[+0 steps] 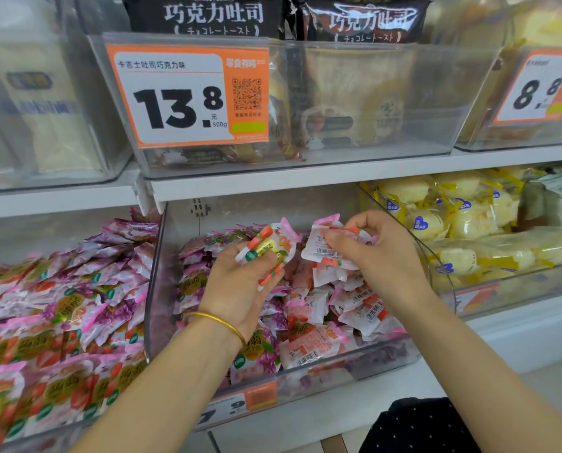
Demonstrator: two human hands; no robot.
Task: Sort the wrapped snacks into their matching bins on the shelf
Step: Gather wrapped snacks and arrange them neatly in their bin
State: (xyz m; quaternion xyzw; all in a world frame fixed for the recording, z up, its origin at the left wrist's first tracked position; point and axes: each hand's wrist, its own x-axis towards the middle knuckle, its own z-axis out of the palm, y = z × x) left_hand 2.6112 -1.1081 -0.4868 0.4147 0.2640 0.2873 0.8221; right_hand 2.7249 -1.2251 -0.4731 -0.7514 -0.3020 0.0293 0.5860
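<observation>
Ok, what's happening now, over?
Left hand grips orange packet. Right hand pinches white packet. Both over middle bin. Nothing in the way.

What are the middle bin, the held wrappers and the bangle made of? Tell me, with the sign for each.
Middle bin: looks like clear rigid plastic; packets show through its walls.
Held wrappers: thin glossy plastic film, crinkled and printed.
Bangle: apparently yellow metal; smooth with a bright sheen.

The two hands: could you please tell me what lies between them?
Head view: only the packets they hold, an orange-fronted packet in the left hand and a barcoded packet in the right hand, above the clear bin.
</observation>
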